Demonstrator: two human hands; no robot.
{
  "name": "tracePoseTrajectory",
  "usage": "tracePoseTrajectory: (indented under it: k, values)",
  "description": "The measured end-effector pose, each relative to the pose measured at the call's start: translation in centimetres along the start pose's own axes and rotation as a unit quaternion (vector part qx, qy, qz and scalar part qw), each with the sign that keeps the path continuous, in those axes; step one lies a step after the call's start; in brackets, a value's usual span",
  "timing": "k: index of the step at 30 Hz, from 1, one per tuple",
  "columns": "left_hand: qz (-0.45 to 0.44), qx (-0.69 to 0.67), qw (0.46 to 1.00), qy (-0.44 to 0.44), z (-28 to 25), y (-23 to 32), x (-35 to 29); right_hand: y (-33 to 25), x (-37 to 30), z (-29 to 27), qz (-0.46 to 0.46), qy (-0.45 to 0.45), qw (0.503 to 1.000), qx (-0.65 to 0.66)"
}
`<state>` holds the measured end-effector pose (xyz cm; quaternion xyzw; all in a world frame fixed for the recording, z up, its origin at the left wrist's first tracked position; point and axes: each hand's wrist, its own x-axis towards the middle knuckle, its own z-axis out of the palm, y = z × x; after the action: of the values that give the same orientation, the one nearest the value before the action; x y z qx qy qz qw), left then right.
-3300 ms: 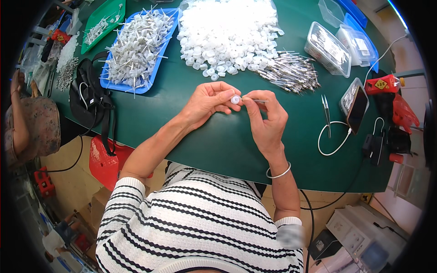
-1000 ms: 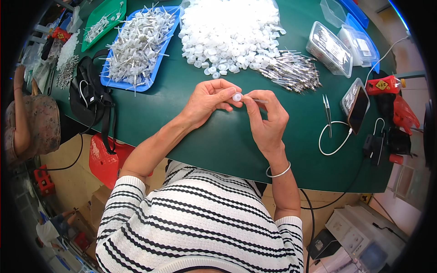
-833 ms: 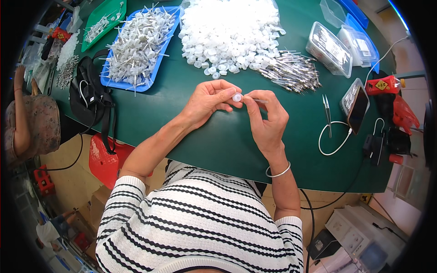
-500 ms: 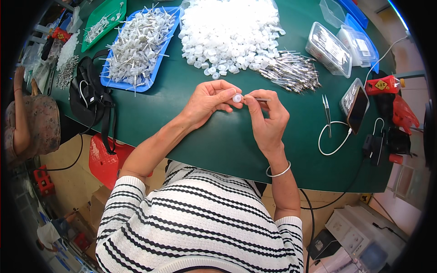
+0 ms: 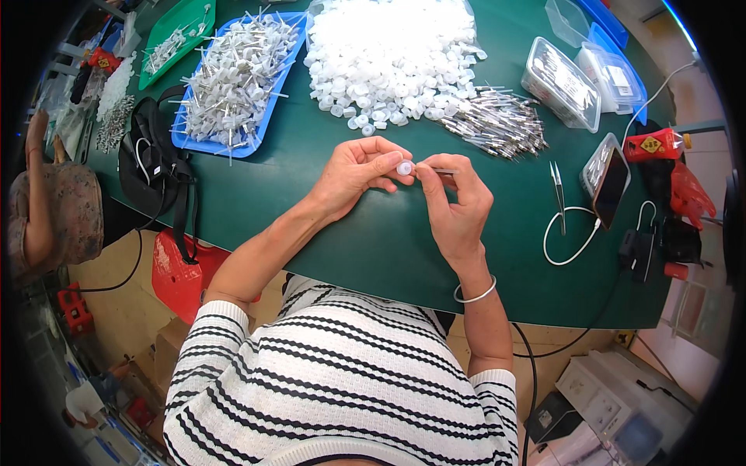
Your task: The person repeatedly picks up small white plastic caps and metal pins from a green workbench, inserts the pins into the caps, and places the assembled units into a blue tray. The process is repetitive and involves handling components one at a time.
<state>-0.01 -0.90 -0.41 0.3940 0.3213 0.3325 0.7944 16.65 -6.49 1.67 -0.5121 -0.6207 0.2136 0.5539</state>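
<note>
Moved since earlier: left hand [image 5: 351,177], right hand [image 5: 458,203] barely | white cap [image 5: 404,168] pinched at left fingers' tips | right fingers, just beside cap, clasp thin rod [image 5: 447,171]

A: What is worn on the upper body?
B: A white knitted sweater [image 5: 334,373] is worn, crossed by thin, slightly wavy black stripes, mostly set in pairs.
A: And how are the sleeves [image 5: 198,361] finished?
B: They are ended near the elbows by ribbed white cuffs [image 5: 226,314], and the neckline [image 5: 342,449] is edged with white ribbing too.
A: Is any jewellery seen?
B: The right forearm [image 5: 487,330] is circled by a slim, plain, silver-coloured bangle [image 5: 475,300].
</note>
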Motion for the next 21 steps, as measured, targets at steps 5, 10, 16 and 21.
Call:
tracePoseTrajectory:
  k: [5,10,16,21]
  values:
    - [-0.017,-0.017,1.000,0.001,-0.24,-0.16,0.10,0.16,-0.10,0.12,0.003,0.001,1.000,0.003]
    - [-0.025,-0.027,0.999,-0.002,-0.33,-0.12,0.14,0.22,-0.21,0.18,0.024,0.007,0.999,0.035]
    - [-0.032,-0.031,0.999,-0.001,-0.32,-0.07,0.13,0.13,-0.21,0.18,0.037,0.007,0.998,0.046]
    - [-0.032,-0.027,0.999,-0.001,-0.25,-0.03,0.10,0.25,-0.28,0.16,0.033,0.006,0.999,0.039]
